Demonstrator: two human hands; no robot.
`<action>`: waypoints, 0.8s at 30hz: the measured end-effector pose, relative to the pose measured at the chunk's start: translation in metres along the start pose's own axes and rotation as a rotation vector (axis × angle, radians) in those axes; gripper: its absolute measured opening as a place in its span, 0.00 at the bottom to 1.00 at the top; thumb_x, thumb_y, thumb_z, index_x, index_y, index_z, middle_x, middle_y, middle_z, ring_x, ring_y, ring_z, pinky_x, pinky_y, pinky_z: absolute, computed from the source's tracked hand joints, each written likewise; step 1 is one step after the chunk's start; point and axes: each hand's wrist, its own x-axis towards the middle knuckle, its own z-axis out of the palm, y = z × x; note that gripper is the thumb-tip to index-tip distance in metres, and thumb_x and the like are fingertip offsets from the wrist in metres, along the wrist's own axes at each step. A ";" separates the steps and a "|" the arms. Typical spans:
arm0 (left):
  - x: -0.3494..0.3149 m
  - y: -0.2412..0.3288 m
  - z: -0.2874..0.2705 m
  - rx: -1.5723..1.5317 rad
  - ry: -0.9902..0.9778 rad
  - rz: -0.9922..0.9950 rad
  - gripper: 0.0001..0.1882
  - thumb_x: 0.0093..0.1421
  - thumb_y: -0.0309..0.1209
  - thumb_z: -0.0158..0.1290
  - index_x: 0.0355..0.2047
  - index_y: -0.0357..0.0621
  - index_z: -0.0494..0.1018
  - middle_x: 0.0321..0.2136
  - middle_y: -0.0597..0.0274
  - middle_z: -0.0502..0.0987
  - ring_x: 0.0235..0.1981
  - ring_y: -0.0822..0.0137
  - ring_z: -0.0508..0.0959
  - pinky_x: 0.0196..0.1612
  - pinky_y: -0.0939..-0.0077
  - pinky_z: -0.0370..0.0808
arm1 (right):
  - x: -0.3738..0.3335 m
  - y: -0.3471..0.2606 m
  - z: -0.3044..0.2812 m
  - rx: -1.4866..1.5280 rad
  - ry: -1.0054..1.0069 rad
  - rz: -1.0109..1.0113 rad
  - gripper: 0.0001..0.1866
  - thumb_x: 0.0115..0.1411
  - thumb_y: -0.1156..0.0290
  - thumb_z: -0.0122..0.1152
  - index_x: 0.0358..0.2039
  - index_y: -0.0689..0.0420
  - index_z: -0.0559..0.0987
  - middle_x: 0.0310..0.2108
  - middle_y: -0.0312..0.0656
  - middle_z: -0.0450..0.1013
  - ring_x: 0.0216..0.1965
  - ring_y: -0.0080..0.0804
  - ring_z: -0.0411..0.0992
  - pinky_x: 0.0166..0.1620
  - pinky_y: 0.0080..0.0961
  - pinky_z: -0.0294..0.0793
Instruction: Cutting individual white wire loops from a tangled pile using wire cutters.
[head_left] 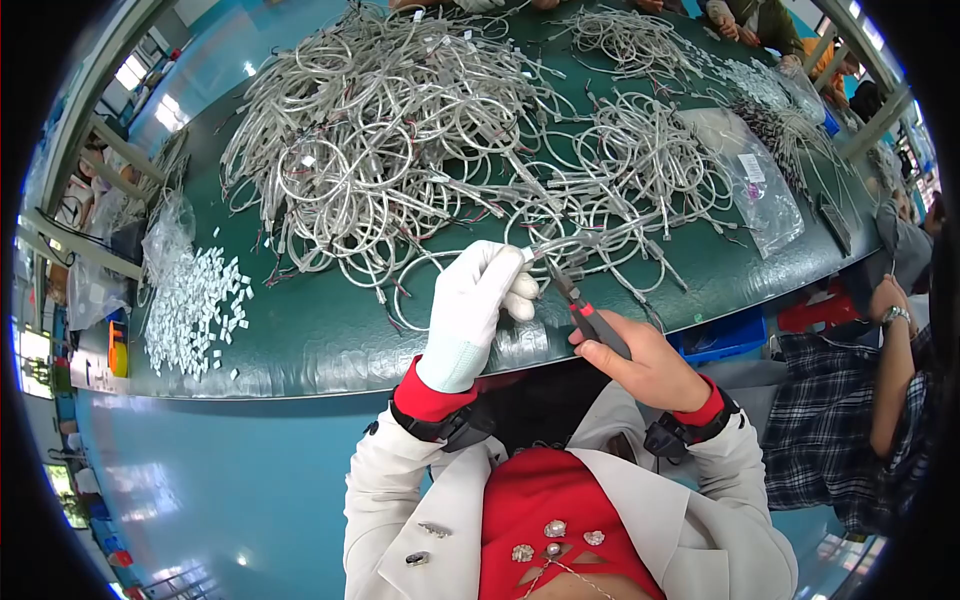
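Note:
My left hand [475, 300], in a white glove, has its fingers pinched around a small white piece [530, 254] at what looks like the end of a pale grey cable. Bare and wrapped round the dark handles of a pair of pliers [603, 328] with red accents, my right hand [648, 368] is just to the right. The pliers' jaws point up and left, close beside the left fingertips. Whether the jaws touch the white piece I cannot tell. Behind both hands lies a large tangled heap of pale cables [380, 150] with thin dark and red wire ends.
Many small white pieces [200, 305] are scattered at the table's left, near a yellow tool [118, 348]. A clear plastic bag [745, 180] lies right of a second cable pile [640, 160]. Below the green table's [330, 360] right edge is a blue bin [725, 338]. A person in plaid [840, 410] sits at right.

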 end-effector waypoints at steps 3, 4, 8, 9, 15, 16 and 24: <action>-0.002 0.003 0.006 0.093 0.017 -0.012 0.11 0.64 0.33 0.48 0.35 0.36 0.71 0.23 0.62 0.75 0.18 0.76 0.71 0.24 0.85 0.67 | 0.000 -0.001 0.000 0.007 -0.010 -0.008 0.18 0.65 0.64 0.52 0.49 0.64 0.71 0.38 0.40 0.73 0.39 0.26 0.71 0.42 0.23 0.70; -0.003 0.004 0.007 0.090 0.015 -0.014 0.11 0.64 0.33 0.48 0.35 0.36 0.71 0.23 0.62 0.75 0.18 0.76 0.71 0.24 0.85 0.67 | 0.000 -0.001 -0.001 0.006 -0.009 -0.005 0.18 0.65 0.64 0.52 0.49 0.64 0.71 0.38 0.40 0.73 0.39 0.26 0.71 0.42 0.23 0.70; -0.005 0.003 0.011 0.136 0.013 -0.012 0.10 0.64 0.33 0.48 0.34 0.36 0.71 0.22 0.63 0.74 0.18 0.77 0.70 0.24 0.85 0.66 | -0.001 0.004 -0.004 0.036 -0.055 0.046 0.17 0.65 0.64 0.51 0.49 0.64 0.70 0.39 0.40 0.73 0.39 0.26 0.72 0.42 0.23 0.71; -0.004 0.001 0.012 0.125 0.006 -0.005 0.10 0.64 0.33 0.48 0.34 0.36 0.71 0.22 0.63 0.74 0.18 0.77 0.70 0.24 0.85 0.66 | -0.001 0.006 -0.004 0.052 -0.054 0.045 0.17 0.66 0.64 0.50 0.49 0.64 0.70 0.39 0.41 0.73 0.39 0.26 0.72 0.43 0.23 0.71; -0.003 -0.002 0.013 0.103 -0.003 0.009 0.10 0.64 0.33 0.48 0.33 0.38 0.70 0.22 0.64 0.73 0.18 0.79 0.69 0.24 0.86 0.66 | 0.000 0.006 -0.004 0.111 -0.070 0.052 0.17 0.67 0.65 0.48 0.50 0.64 0.69 0.41 0.41 0.73 0.40 0.27 0.73 0.44 0.23 0.73; -0.003 -0.002 0.014 0.102 -0.002 0.009 0.10 0.64 0.33 0.48 0.33 0.38 0.70 0.22 0.64 0.73 0.18 0.79 0.69 0.24 0.86 0.66 | 0.000 0.006 -0.004 0.110 -0.071 0.053 0.17 0.67 0.65 0.48 0.50 0.64 0.69 0.41 0.41 0.73 0.40 0.27 0.73 0.44 0.23 0.73; -0.004 -0.004 0.016 0.060 0.004 0.006 0.09 0.64 0.33 0.48 0.34 0.38 0.70 0.22 0.65 0.73 0.18 0.79 0.69 0.24 0.87 0.64 | 0.000 0.006 -0.003 0.150 -0.082 0.055 0.17 0.67 0.66 0.47 0.50 0.65 0.69 0.40 0.42 0.73 0.38 0.25 0.73 0.42 0.22 0.73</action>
